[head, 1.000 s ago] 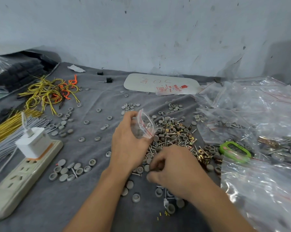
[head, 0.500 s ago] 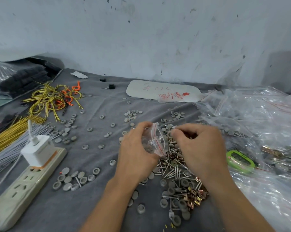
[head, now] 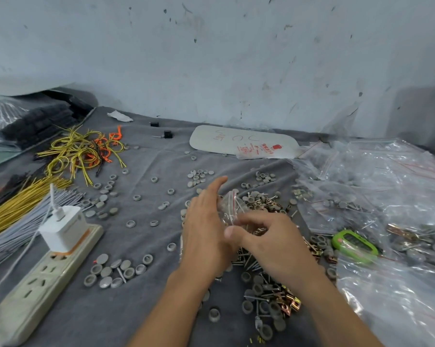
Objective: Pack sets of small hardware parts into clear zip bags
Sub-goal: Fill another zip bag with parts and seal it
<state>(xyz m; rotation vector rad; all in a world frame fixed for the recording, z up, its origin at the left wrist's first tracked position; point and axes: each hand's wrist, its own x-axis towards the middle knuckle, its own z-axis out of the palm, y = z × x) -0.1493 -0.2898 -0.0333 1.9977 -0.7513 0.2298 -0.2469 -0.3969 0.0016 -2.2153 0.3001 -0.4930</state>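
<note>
Clear crinkled plastic with a red zip stripe: one small bag (head: 232, 209), up between my hands, above the pile (head: 264, 291). Its long axis is near upright, stripe end uppermost. The contents are too blurred to list.

Item, my left hand (head: 206, 231): back toward me, fingers (head: 217, 189) straight and pressed together, pointing up and away at the wall. The bag lies against their palm side. The thumb is hidden, so I cannot tell whether it pinches the bag.

Item, my right hand (head: 271, 239): palm down, thumb stuck out leftward just under the bag, fingers curled at the bag's lower edge. Blur hides whether they pinch it.

Item, pile: thin steel pins, round grey caps and folded brass clips, heaped on wrinkled grey cloth (head: 148, 309).

Item, cream power strip (head: 36, 284), lying far left, with a white charger (head: 63, 229) plugged in.

Item, yellow wires (head: 78, 151), looped, far left.

Item, glossy loose bags (head: 386, 184), heaped right, over a green gadget (head: 354, 244).
</note>
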